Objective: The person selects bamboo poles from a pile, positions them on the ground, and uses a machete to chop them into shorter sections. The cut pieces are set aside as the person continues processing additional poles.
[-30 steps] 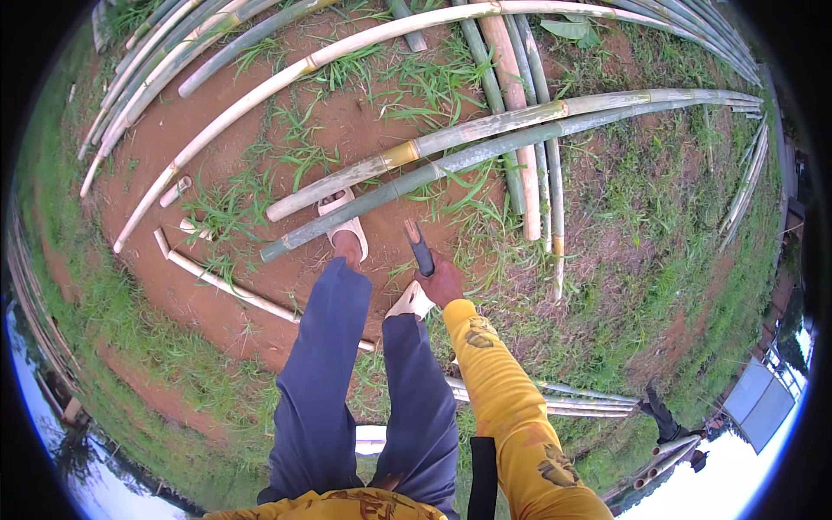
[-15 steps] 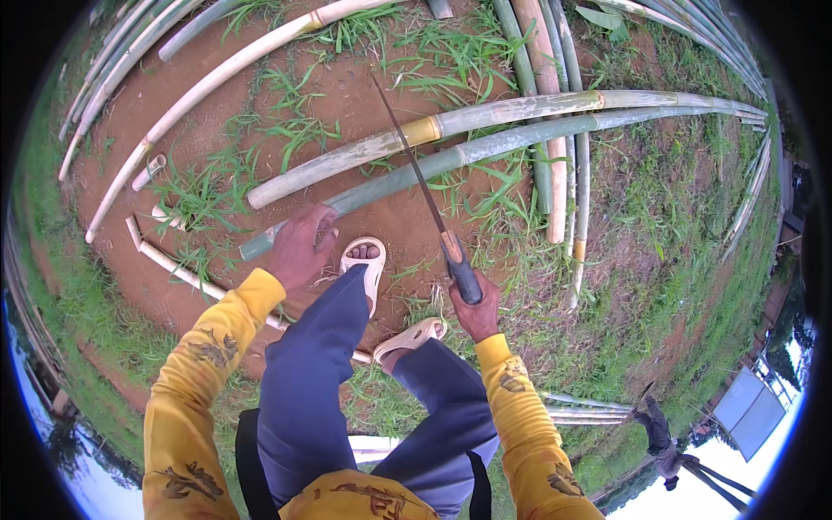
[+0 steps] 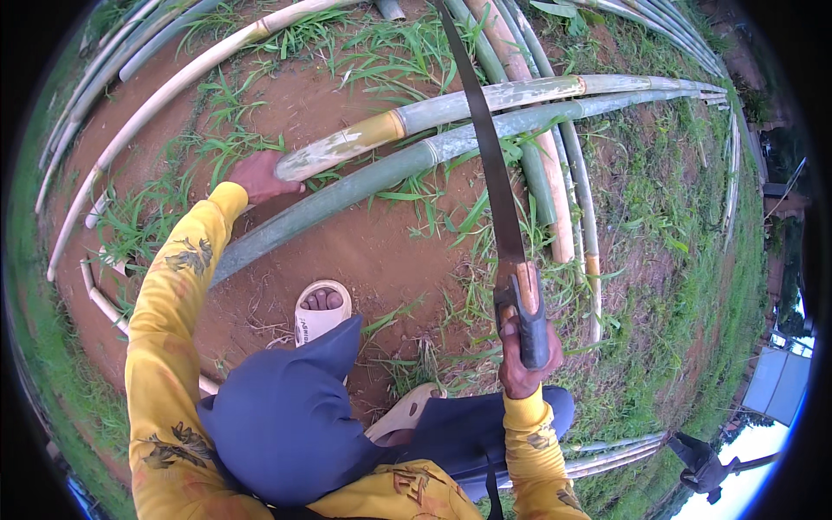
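- My right hand (image 3: 526, 364) is clenched round the dark handle of a long, dark-bladed machete (image 3: 490, 165), raised over the poles.
- My left hand (image 3: 258, 176) rests on the long green bamboo pole (image 3: 364, 186) lying on bare red earth (image 3: 347, 251), near its cut end.

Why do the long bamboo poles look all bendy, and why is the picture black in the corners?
Head view: the fisheye lens curves straight things near the rim, so the bamboo poles bow; the black corners are the lens's round edge. Daylight is soft, with no hard shadows on the red soil. The long blade in the right hand looks sharp, not blurred; the left hand rests on a pole.
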A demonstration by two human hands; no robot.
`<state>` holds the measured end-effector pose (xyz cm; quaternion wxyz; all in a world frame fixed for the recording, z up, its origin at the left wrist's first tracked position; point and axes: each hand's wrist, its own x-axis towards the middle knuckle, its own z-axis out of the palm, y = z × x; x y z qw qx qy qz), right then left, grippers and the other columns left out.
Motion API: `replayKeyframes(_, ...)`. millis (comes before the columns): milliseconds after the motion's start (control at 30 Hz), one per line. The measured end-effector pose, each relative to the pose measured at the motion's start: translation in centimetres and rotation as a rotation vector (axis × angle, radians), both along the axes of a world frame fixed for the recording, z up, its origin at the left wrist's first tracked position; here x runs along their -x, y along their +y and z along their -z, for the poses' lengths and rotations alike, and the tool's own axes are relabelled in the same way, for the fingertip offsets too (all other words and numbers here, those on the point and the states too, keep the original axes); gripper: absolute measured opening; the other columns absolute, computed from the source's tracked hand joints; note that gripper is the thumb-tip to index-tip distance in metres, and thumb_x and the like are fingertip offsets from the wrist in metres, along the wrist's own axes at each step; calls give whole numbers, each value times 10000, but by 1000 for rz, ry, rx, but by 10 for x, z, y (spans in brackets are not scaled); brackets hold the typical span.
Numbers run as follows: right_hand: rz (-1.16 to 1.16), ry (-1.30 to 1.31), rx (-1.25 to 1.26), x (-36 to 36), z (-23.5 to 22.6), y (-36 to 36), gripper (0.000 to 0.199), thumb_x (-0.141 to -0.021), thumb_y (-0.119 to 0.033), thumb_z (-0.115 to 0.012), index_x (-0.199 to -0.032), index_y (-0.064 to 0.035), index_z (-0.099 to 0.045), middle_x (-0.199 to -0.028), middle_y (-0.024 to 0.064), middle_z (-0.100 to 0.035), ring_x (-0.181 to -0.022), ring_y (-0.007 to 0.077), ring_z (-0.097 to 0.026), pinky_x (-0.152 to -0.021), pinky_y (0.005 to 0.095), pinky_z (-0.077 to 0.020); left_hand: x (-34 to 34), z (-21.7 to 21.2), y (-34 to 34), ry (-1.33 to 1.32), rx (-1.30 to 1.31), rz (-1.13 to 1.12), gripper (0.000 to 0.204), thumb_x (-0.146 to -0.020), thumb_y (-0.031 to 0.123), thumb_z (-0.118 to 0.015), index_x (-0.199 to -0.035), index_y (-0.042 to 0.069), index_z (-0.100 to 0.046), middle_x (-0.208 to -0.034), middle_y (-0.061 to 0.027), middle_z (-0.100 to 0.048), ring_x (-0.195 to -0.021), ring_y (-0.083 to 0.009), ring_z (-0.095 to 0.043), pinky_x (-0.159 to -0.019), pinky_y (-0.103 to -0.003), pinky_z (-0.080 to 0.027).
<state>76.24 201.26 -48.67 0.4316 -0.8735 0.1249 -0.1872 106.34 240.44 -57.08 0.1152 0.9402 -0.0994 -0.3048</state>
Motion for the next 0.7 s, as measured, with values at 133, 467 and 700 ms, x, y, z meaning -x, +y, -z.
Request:
replayKeyframes(133, 27, -51, -114, 14, 9, -12, 143, -810, -46, -745, -924, 8, -676, -747, 76, -679, -620, 162, -625, -615, 306, -500, 31, -41, -12, -89, -13, 41, 726, -728, 581, -765, -1189, 25, -686, -1139, -261, -688, -1072, -415, -664, -941, -500, -503)
replayKeyframes(467, -258, 33, -166, 29, 5, 6, 136, -804, -50, -761, -900, -12, -673, -686, 36, -601, -561, 129, -567, -549, 289, -441, 76, -46, -22, -296, -135, 217, 629, -731, 512, -769, -1144, 40, -713, -1142, -245, -656, -967, -402, -685, -869, -513, -538)
replayKeyframes(700, -270, 164, -277, 33, -1, 19, 140, -812, -40, -757, -832, -18, -621, -660, 31, -563, -546, 110, -524, -535, 300, -432, 90, -29, -31, -328, -17, 59, 571, -746, 492, -746, -1126, 69, -698, -1017, -183, -717, -913, -411, -701, -827, -516, -542)
